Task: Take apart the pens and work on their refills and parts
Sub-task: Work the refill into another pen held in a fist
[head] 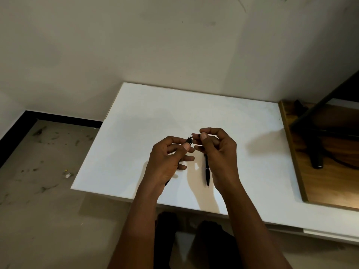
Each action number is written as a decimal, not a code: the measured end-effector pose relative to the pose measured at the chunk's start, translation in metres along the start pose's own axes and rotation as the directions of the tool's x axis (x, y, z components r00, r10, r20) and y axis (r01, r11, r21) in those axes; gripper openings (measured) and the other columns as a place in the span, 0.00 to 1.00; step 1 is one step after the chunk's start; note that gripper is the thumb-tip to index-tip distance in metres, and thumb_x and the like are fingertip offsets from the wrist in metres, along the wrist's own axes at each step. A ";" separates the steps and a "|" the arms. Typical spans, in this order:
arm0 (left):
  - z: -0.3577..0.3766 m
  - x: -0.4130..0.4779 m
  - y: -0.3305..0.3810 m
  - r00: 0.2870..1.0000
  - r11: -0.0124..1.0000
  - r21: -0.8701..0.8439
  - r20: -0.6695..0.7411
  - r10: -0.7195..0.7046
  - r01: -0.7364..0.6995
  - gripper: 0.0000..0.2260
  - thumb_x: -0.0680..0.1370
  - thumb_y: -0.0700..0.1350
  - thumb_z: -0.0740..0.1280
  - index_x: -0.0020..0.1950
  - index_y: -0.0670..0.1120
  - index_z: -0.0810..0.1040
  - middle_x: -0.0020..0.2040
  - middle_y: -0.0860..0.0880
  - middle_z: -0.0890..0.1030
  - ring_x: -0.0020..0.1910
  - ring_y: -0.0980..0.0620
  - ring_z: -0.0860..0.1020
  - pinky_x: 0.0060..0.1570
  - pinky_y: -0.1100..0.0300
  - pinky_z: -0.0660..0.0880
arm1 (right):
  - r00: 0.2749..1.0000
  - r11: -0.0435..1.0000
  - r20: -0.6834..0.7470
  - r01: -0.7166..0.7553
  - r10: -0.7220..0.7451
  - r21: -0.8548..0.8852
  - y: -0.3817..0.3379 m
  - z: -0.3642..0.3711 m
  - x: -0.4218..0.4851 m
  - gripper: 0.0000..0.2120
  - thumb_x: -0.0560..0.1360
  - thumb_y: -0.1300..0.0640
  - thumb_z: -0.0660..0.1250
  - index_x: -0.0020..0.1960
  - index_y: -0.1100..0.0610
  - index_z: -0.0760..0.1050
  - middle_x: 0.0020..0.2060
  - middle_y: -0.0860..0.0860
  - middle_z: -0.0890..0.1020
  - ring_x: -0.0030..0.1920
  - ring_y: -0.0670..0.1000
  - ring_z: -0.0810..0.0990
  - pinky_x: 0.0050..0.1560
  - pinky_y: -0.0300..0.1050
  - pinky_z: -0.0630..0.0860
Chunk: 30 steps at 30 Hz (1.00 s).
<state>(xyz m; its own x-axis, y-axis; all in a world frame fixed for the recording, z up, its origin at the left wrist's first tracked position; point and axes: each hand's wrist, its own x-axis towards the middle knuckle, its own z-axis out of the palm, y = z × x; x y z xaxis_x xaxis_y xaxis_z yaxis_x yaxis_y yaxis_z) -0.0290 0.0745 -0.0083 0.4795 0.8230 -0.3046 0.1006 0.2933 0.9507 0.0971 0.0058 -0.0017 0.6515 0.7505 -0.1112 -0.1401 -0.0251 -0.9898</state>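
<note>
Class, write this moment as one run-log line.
left hand: grips black pen | right hand: pinches small pale part at its top end | second pen: lies on white table

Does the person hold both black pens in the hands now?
No: the left hand grips one slim black plastic pen, while the second black pen lies on the white table beside the right hand.

Both forearms reach forward, hands nearly touching. Left hand (171,158) curls round a pen (188,141) — right hand (217,150) pinches its top end.
</note>
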 end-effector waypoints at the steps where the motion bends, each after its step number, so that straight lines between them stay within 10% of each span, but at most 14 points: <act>1: 0.000 0.001 0.000 1.000 1.000 0.007 0.009 -0.001 0.001 0.08 0.80 0.45 0.70 0.56 0.45 0.81 0.46 0.49 0.88 0.43 0.49 0.87 0.39 0.57 0.82 | 1.000 1.000 0.008 -0.005 0.004 0.017 0.000 0.000 0.000 0.06 0.81 0.61 0.66 0.56 0.61 0.79 0.46 0.55 0.88 0.50 0.52 0.87 0.52 0.43 0.82; 30: 0.008 -0.001 0.005 0.998 0.998 -0.014 -0.031 0.059 -0.060 0.06 0.78 0.43 0.73 0.52 0.43 0.82 0.42 0.46 0.88 0.38 0.45 0.86 0.36 0.58 0.80 | 0.994 0.989 0.113 -0.015 -0.001 0.146 0.006 -0.003 0.001 0.09 0.80 0.60 0.68 0.58 0.60 0.83 0.49 0.57 0.87 0.51 0.56 0.87 0.56 0.49 0.82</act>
<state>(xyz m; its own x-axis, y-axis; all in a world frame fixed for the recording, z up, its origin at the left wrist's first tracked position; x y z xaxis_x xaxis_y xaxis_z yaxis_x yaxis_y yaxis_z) -0.0222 0.0714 -0.0027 0.4575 0.8535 -0.2496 0.0597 0.2505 0.9663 0.0987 0.0045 -0.0083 0.5630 0.8205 -0.0991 -0.2572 0.0600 -0.9645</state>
